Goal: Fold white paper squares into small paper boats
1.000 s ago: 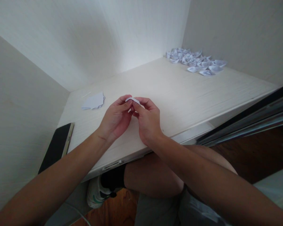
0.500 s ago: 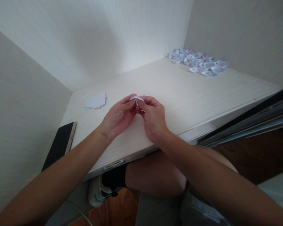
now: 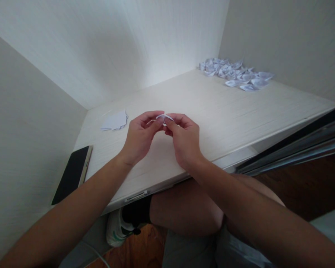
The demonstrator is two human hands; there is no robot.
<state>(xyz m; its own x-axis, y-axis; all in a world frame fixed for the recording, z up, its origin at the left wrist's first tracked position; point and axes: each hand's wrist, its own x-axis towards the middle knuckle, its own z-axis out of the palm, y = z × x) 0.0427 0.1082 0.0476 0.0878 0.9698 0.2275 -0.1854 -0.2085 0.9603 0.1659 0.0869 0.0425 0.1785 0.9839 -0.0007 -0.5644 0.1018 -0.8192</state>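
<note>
A small piece of folded white paper (image 3: 164, 117) is pinched between my two hands above the middle of the white desk. My left hand (image 3: 142, 134) grips its left side with the thumb and fingers. On the other side, my right hand (image 3: 185, 136) holds it the same way, the thumb tips close together. Only a thin curved upper edge and a little of its face show; the fingers cover the rest. Left of my hands lies a loose stack of white paper sheets (image 3: 114, 120).
Several folded paper boats (image 3: 236, 74) are heaped at the desk's back right, against the wall. A dark phone-like slab (image 3: 72, 173) with a pale edge lies at the left. The desk (image 3: 226, 123) has walls behind and on both sides. My legs are under its front edge.
My left hand has turned, its thumb now pressing on the paper's near face. The paper's curved top edge looks more arched. The whole view has shifted slightly.
</note>
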